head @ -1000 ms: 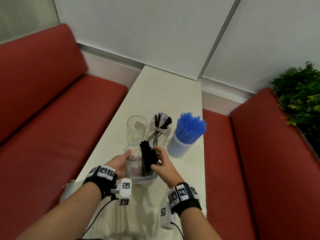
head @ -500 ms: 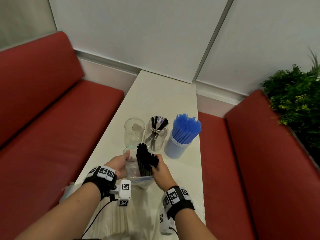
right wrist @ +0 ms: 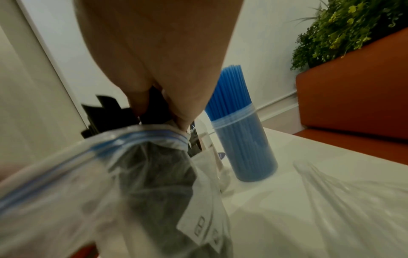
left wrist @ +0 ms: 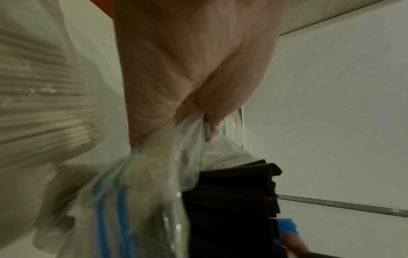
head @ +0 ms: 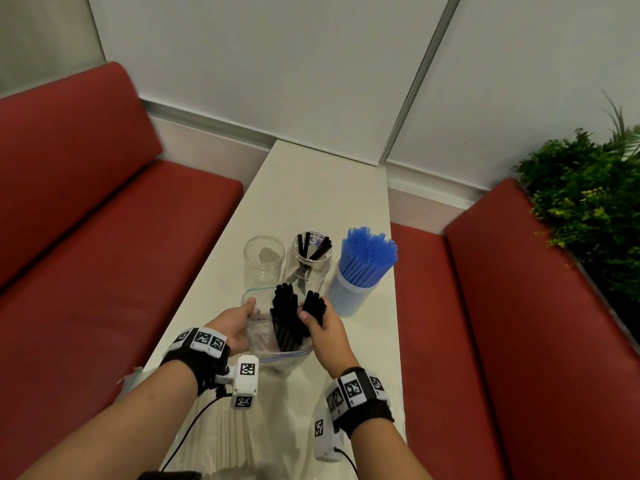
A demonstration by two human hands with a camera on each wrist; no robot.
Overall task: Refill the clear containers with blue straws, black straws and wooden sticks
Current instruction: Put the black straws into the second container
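Observation:
On the white table (head: pixel 311 188) stand three clear containers: an empty jar (head: pixel 264 259), a jar with a few black straws (head: pixel 311 256), and one packed with blue straws (head: pixel 363 265). In front of them my left hand (head: pixel 239 320) pinches the rim of a clear zip bag (head: pixel 273 344) that holds a bundle of black straws (head: pixel 285 317). My right hand (head: pixel 320 318) grips a smaller bunch of black straws (head: pixel 314 304) at the bag's mouth. The left wrist view shows fingers (left wrist: pixel 198 97) pinching the bag plastic (left wrist: pixel 154 183); the right wrist view shows the bag (right wrist: pixel 110 174) and blue straws (right wrist: pixel 238 136).
Red benches (head: pixel 86 237) flank the narrow table on both sides. A green plant (head: pixel 588 195) stands behind the right bench. A plastic pack of pale sticks (head: pixel 221 438) lies on the table under my forearms, and another clear bag (right wrist: pixel 353 200) lies to the right.
My right hand closed round a bunch of black straws and lifted it a little from the rest. The left hand kept its hold on the bag. The head view shifted slightly.

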